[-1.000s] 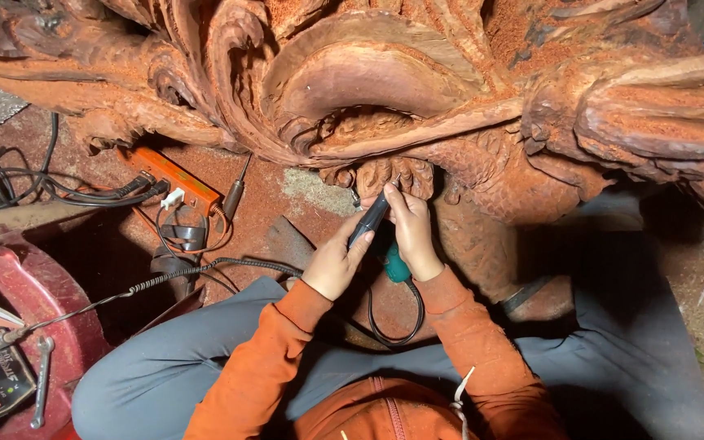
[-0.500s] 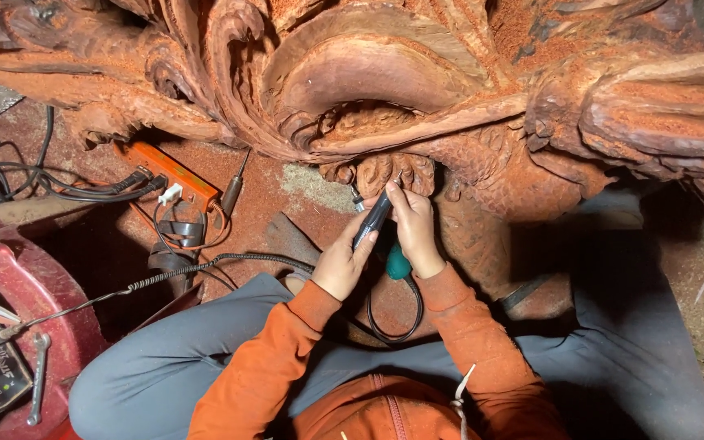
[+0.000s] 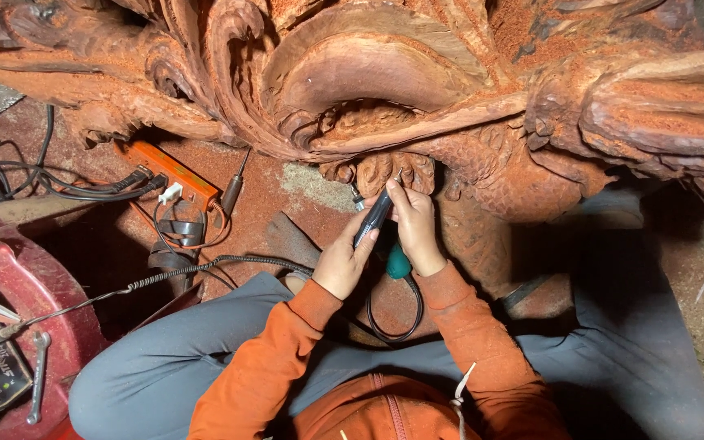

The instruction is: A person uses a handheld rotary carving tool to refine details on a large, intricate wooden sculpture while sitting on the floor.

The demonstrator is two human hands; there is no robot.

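Rotary tool [image 3: 374, 217] sits gripped between both hands' fingers [image 3: 405, 204].

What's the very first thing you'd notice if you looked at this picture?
The huge reddish carved wood sculpture fills the whole top, full of swirls and scales. Just below its middle, the left hand and right hand hold a slim dark rotary carving tool with its tip against the carving. At the left, an orange power strip lies on the dusty floor among black cables.
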